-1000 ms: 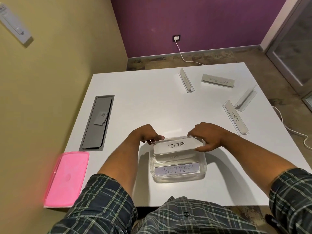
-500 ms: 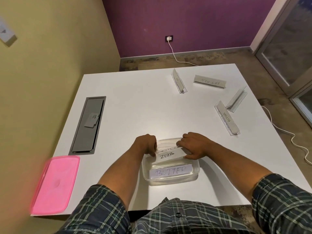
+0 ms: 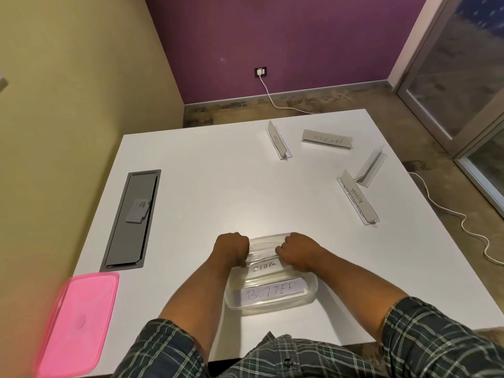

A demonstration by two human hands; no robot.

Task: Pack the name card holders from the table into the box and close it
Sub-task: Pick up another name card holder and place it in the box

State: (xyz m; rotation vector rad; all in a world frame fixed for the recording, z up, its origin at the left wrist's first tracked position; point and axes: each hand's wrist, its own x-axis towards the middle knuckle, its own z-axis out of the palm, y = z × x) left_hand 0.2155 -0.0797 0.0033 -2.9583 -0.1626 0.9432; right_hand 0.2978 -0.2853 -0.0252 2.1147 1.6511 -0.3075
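Note:
A clear plastic box sits near the table's front edge with a BUTTER name card holder lying in it. My left hand and my right hand hold the two ends of the ZEBRA name card holder, which is down inside the box behind the BUTTER one; the fingers curl over it. Several more card holders stand on the far right of the table: one edge-on, a NEW LAB one, an ALPHA one and a blank one.
The pink box lid lies at the front left corner of the white table. A grey cable hatch is set into the table's left side. A yellow wall runs close along the left; white cables trail on the floor at the right.
Both hands have lowered the ZEBRA holder from above the box rim down into the box and moved closer together over it.

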